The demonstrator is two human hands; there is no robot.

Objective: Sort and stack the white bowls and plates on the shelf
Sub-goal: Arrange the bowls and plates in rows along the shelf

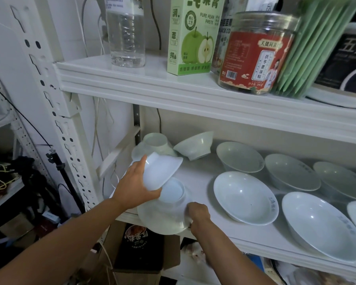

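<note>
My left hand [136, 185] grips a small white bowl [160, 171], tilted with its foot up and left, just above another upturned bowl [167, 210] at the shelf's front left. My right hand [198, 214] pinches the right rim of that lower bowl. Behind them lie two more overturned bowls [153, 144] [194, 146]. To the right, several shallow white plates stand open side up on the white shelf [199, 171]: one in the middle [245, 197], one behind it [239, 157], and a large one at the front right [321, 225].
The upper shelf [173, 87] overhangs close above, carrying a water bottle [125, 31], a green pear-paste carton [193, 36], a red-labelled jar [257, 52] and green packets. A perforated white upright [56, 112] stands at left. A cardboard box [140, 251] sits below.
</note>
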